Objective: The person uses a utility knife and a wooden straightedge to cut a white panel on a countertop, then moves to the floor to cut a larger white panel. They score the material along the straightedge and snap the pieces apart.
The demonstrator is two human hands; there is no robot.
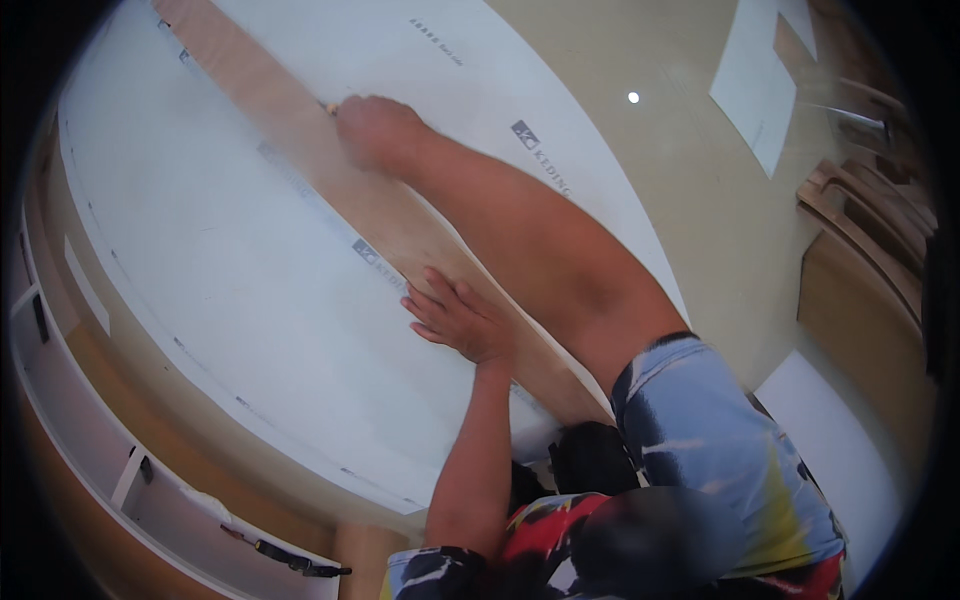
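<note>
A long brown wood-toned strip (290, 150) lies slantwise on a large white printed sheet or board (200, 270), running from the far left down toward my body. My left hand (461, 316) rests flat on the strip's near part, fingers spread. Farther up, my right hand (378, 132) is closed in a fist at the strip's right edge. A tiny tan and dark tip (331, 108) pokes out beyond its fingers; the rest of that thing is hidden in the hand, so its kind cannot be told.
At the left stands a curved-looking white frame (90, 440) with compartments; a black and yellow hand tool (290, 558) lies on it. Brown chair-like wooden pieces (862, 235) are at the right. White panels (755, 85) lie on the beige floor (665, 150).
</note>
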